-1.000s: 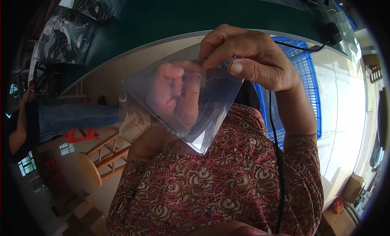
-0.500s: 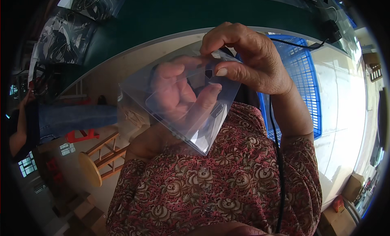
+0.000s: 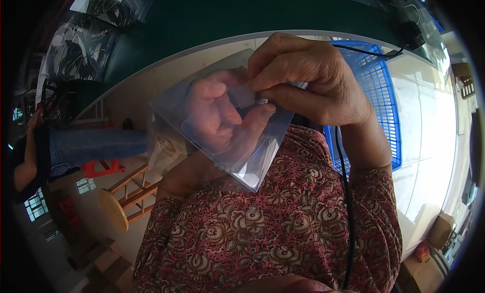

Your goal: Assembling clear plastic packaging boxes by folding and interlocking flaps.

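Observation:
A clear plastic bag (image 3: 252, 164), or a stack of clear sheets, is held tilted in front of my chest, with one corner pointing down. My left hand (image 3: 217, 109) shows through the film, its fingers curled and its thumb toward the upper right edge, gripping it there. Over that same edge, my right hand (image 3: 310, 76) closes thumb and fingertips in a pinch on the film close to the left thumb. Whether a small piece sits between the right fingertips is hidden.
A green table (image 3: 212, 15) lies ahead, with bags of black cables (image 3: 78, 48) at its left. A blue plastic basket (image 3: 386, 103) stands right. A wooden stool (image 3: 113, 209), a red stool (image 3: 103, 168) and another person's jeans-clad leg (image 3: 96, 146) are at left. A black cable (image 3: 345, 182) hangs down my front.
My right thumb and fingers, apart before, have come together in a pinch at the film's edge. My left hand and the bag have barely moved.

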`<control>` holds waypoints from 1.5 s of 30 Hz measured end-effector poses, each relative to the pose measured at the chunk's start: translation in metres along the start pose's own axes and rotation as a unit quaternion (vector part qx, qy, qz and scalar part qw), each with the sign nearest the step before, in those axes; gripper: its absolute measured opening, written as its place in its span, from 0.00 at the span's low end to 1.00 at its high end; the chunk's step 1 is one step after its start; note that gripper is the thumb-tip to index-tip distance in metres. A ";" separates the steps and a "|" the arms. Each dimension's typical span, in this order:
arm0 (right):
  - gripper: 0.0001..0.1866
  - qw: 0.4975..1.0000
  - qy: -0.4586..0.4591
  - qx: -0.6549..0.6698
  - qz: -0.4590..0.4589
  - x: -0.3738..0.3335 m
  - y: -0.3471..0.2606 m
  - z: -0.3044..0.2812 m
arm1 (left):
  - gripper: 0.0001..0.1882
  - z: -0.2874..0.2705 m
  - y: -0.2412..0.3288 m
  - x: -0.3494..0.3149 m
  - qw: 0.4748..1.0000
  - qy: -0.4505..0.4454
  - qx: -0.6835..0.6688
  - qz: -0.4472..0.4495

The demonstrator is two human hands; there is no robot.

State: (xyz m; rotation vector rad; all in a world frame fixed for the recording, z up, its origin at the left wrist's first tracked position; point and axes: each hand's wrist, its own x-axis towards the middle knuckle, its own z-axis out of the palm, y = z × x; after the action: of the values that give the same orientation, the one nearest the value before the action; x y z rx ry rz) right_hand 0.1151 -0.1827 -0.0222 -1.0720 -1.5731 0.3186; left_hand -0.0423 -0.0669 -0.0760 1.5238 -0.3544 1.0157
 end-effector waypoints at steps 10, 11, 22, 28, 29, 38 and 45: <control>0.17 0.990 0.034 -0.134 -0.025 -0.019 0.012 -0.013 | 0.39 0.001 -0.002 -0.003 0.994 0.072 0.053 0.059; 0.22 0.993 0.005 -0.117 -0.013 -0.025 0.015 -0.008 | 0.39 -0.001 -0.002 -0.004 0.994 0.078 0.058 0.057; 0.16 0.985 0.025 -0.164 0.041 -0.067 0.030 -0.027 | 0.37 -0.013 -0.008 0.009 0.991 0.087 0.071 0.068; 0.41 0.934 0.130 -0.331 0.037 -0.071 0.005 -0.006 | 0.32 -0.013 -0.013 0.019 0.984 0.096 0.137 0.055; 0.45 0.940 0.135 -0.313 -0.020 -0.065 0.007 -0.003 | 0.29 -0.015 -0.023 0.019 0.982 0.065 0.156 0.080; 0.40 0.922 0.200 -0.323 -0.076 -0.064 0.020 -0.001 | 0.40 -0.025 -0.045 0.059 0.970 -0.218 0.076 -0.072; 0.42 0.853 0.360 -0.371 0.068 -0.139 -0.005 -0.036 | 0.29 -0.030 -0.079 0.082 0.838 -0.367 -0.190 -0.355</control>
State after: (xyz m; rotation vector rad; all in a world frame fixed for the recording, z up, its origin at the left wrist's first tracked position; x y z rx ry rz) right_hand 0.1355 -0.3040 -0.0963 -1.6464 -0.9149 -0.6128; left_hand 0.0493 0.0063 -0.0677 1.4389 -0.4350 -0.2534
